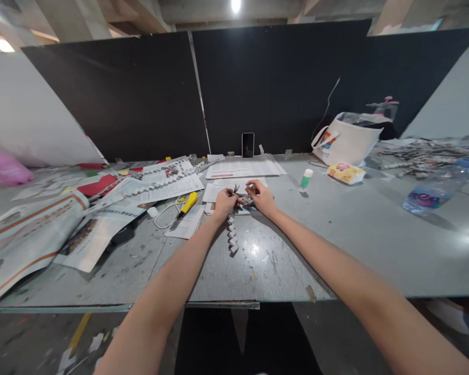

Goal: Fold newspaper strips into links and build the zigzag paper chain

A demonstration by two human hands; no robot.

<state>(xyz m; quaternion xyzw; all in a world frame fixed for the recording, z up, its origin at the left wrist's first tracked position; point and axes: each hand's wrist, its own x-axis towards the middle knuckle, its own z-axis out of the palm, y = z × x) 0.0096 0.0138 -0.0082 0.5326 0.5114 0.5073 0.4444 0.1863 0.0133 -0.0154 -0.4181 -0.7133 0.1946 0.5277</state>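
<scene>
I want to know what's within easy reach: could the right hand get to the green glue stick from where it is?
Probably yes. The glue stick stands upright on bare table just right of the right hand, with nothing between them. That hand, though, is busy pinching the folded paper chain with the left hand.

**Bright overhead light, warped edges**

A ceiling lamp (235, 4) above me lights everything evenly. Glare shines off the grey table (258, 250) near my hands. Shadows are soft. Edges bend and smear; the far right clutter looks blurred.
</scene>
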